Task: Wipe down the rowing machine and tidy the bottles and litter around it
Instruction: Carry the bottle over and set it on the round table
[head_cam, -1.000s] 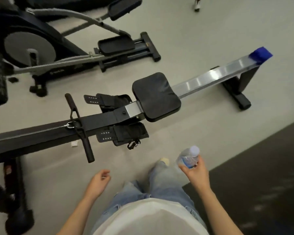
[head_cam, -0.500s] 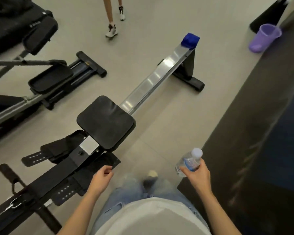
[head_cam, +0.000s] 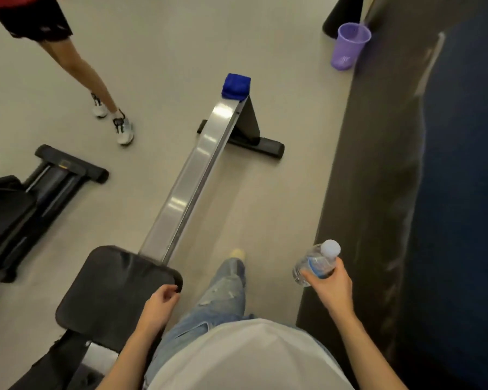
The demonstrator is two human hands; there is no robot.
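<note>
Tidying step: right hand (head_cam: 328, 282) grips water bottle (head_cam: 312, 264); left hand (head_cam: 158, 305) loosely curled, empty, by seat (head_cam: 110, 288) corner. Next, likely: carry bottle to purple bin (head_cam: 348, 47) ahead.

The rowing machine (head_cam: 192, 175) runs off the near left edge, so its front end is unseen. The left grip (head_cam: 159, 305) covers part of the seat (head_cam: 110, 291). The right grip (head_cam: 331, 285) hides part of the bottle (head_cam: 314, 263), and the bottle's label is too blurred to read. A bystander (head_cam: 76, 66) at far left is cut off above the shorts.
</note>
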